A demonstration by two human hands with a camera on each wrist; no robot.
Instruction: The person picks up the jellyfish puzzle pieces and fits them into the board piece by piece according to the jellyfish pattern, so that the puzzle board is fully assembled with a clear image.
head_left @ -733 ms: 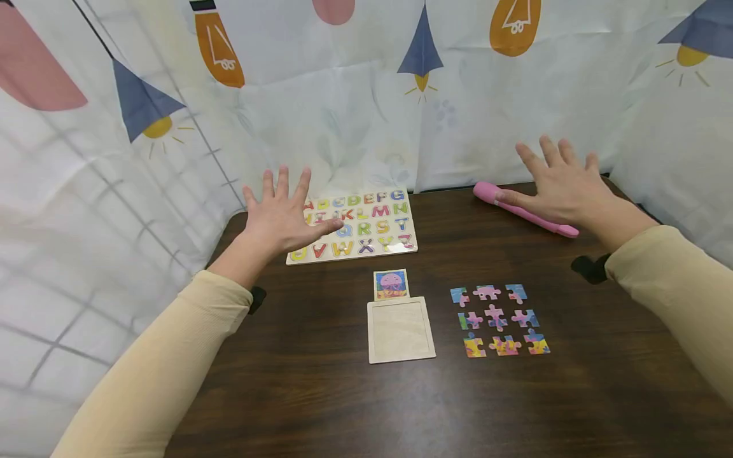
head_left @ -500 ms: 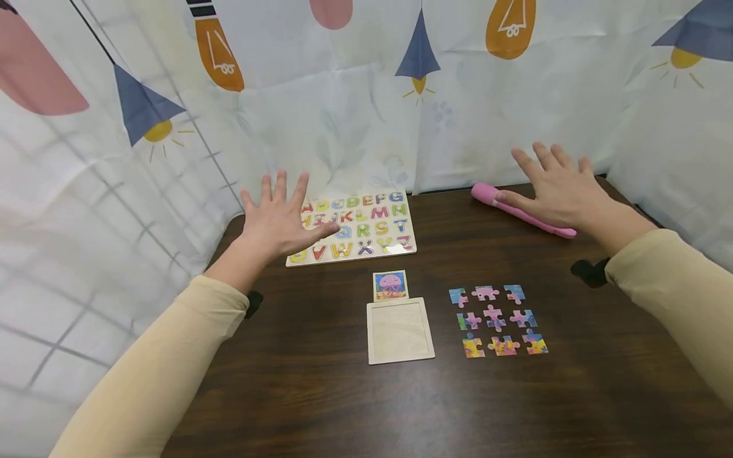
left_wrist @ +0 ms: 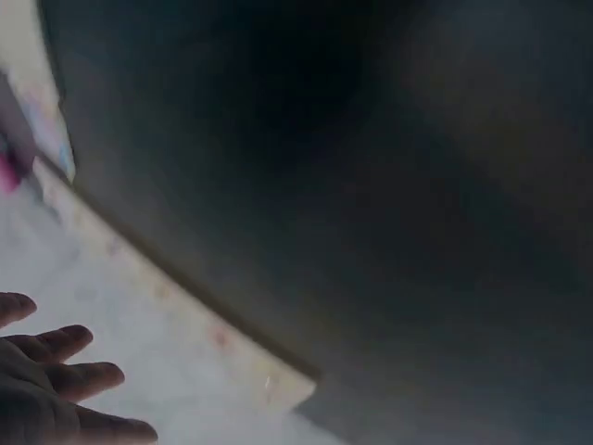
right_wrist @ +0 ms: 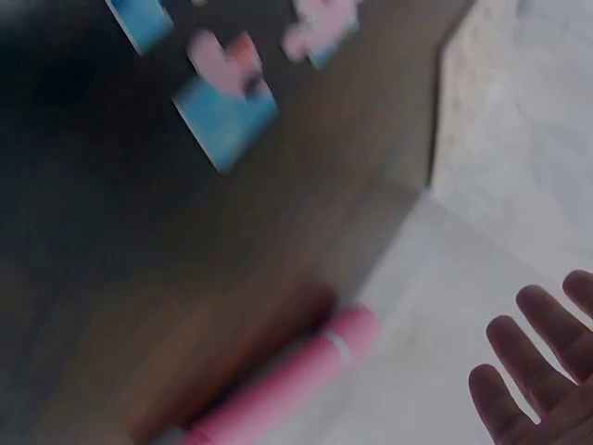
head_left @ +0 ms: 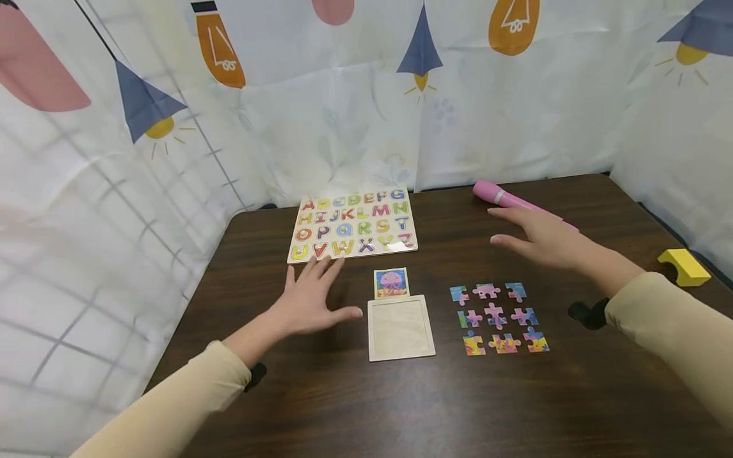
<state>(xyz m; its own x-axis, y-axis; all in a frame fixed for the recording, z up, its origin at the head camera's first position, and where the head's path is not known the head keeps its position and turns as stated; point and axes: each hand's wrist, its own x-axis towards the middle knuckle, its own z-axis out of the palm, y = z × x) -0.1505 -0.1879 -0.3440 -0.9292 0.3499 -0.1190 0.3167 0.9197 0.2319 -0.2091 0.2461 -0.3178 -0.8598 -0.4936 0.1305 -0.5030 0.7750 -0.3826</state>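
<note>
My left hand (head_left: 309,302) hovers left of a square wooden puzzle tray (head_left: 401,329), fingers spread and holding nothing. Above that tray lies a small picture card (head_left: 392,283) with a pink jellyfish. My right hand (head_left: 544,238), also empty with fingers extended, is over the table beside a pink wand-like stick (head_left: 498,194), partly covering it. Several loose jigsaw pieces (head_left: 495,317) lie apart in rows to the right of the tray. In the right wrist view, blurred puzzle pieces (right_wrist: 227,116) and the pink stick (right_wrist: 278,394) show near the right fingers (right_wrist: 528,362).
A wooden alphabet board (head_left: 355,226) lies at the back left of the dark table (head_left: 435,407). At the right edge stands a yellow arch-shaped block (head_left: 685,267). A patterned white curtain (head_left: 343,114) surrounds the table at the back and sides.
Both hands have come down; the left moved right toward the tray and uncovered the alphabet board. The right moved slightly left. The yellow block has come into view.
</note>
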